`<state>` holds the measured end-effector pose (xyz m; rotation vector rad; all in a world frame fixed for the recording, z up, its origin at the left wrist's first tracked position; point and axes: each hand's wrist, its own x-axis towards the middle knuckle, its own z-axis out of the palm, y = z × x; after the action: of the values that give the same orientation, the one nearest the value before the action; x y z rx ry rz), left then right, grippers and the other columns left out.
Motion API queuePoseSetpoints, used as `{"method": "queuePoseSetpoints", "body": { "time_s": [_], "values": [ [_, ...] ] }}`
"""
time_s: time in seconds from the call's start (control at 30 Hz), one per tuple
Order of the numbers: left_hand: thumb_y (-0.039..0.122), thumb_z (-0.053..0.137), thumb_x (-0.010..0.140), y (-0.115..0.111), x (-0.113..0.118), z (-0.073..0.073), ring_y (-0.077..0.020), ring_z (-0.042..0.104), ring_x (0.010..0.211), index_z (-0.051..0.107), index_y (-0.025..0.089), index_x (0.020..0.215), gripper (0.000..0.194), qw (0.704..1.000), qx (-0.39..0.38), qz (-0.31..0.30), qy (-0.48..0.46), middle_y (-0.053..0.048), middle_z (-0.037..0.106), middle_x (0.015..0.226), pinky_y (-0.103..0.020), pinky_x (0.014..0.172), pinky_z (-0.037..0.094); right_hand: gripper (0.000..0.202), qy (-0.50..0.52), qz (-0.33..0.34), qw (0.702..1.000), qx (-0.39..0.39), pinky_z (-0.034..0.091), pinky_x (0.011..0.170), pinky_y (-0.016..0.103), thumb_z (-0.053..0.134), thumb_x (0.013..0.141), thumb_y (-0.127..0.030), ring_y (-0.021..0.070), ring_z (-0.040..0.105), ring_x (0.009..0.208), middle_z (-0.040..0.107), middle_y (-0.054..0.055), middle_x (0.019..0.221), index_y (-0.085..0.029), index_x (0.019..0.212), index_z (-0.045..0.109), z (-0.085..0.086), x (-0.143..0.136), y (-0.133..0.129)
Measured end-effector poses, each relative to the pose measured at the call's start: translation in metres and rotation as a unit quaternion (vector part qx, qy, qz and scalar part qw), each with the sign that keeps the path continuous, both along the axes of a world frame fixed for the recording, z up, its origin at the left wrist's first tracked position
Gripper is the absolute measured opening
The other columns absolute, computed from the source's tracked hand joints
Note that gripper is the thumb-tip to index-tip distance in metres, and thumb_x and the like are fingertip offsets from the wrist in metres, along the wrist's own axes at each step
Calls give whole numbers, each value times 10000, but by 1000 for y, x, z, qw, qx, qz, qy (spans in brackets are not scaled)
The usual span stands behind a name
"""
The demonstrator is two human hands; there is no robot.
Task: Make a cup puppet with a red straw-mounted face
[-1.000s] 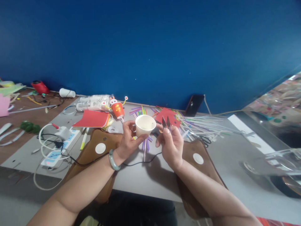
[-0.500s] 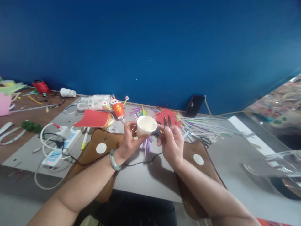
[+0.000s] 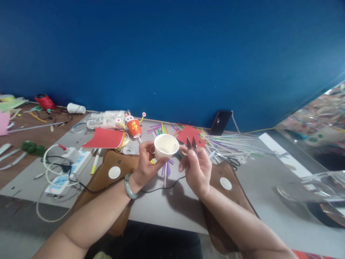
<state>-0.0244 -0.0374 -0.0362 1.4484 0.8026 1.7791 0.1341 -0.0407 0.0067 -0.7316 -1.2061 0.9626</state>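
A white paper cup (image 3: pixel 166 146) is gripped round its left side by my left hand (image 3: pixel 147 163), its open mouth tilted toward me. My right hand (image 3: pixel 198 167) is closed around a small pair of thread snips (image 3: pixel 192 143), their two dark pointed blades sticking up and spread apart. An outstretched finger of the right hand reaches to the cup's right side. Below and behind the cup lie purple and coloured strips (image 3: pixel 166 171). Farther back stands a decorated red cup figure (image 3: pixel 134 127) with a rabbit head and yellow arms.
Red paper sheets (image 3: pixel 104 138) and a sleeve of stacked cups (image 3: pixel 106 120) lie at the left. A power strip (image 3: pixel 70 171) with cables sits nearer. Black-handled scissors (image 3: pixel 231 163), pale strips (image 3: pixel 237 145) and a phone (image 3: pixel 221 122) are at the right. Brown mats (image 3: pixel 226 205) lie under both forearms.
The whole scene has shifted slightly left in view. The cup's mouth is tipped a little differently; both hands keep their hold on the cup and the snips.
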Motion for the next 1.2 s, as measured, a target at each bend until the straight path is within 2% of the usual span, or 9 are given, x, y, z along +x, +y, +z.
{"method": "queuePoseSetpoints", "body": {
  "time_s": [0.2, 0.77, 1.0, 1.2],
  "values": [
    [354, 785, 792, -1, 0, 0, -189, 623, 1000, 359, 276, 1214, 605, 1000, -16, -7, -9, -66, 529, 1170, -317, 788, 562, 232, -2, -3, 1000, 2, 374, 360, 191, 590, 963, -366, 52, 559, 379, 774, 12, 981, -225, 834, 460, 2, -2, 0],
    [375, 779, 799, -3, 1, 3, -172, 629, 977, 360, 272, 1213, 598, 1000, 4, 0, 12, -63, 533, 1178, -313, 791, 561, 263, -23, -33, 999, 6, 357, 349, 193, 588, 959, -388, 57, 525, 368, 781, 20, 929, -224, 813, 444, 0, 2, 5],
    [483, 757, 798, -4, 1, 6, -204, 645, 1024, 406, 235, 1197, 587, 996, 15, 55, 61, -99, 552, 1175, -314, 792, 560, 271, -20, -41, 999, 0, 372, 357, 191, 602, 944, -412, 57, 511, 369, 770, -1, 877, -228, 812, 452, 2, 4, 7],
    [359, 766, 817, -3, -2, 6, -195, 628, 1092, 415, 250, 1254, 570, 992, 76, 54, 91, -88, 560, 1206, -321, 891, 540, 286, 2, -39, 999, -21, 394, 366, 191, 643, 914, -425, 50, 499, 364, 741, -23, 799, -221, 809, 472, -2, 7, 16]
  ]
}}
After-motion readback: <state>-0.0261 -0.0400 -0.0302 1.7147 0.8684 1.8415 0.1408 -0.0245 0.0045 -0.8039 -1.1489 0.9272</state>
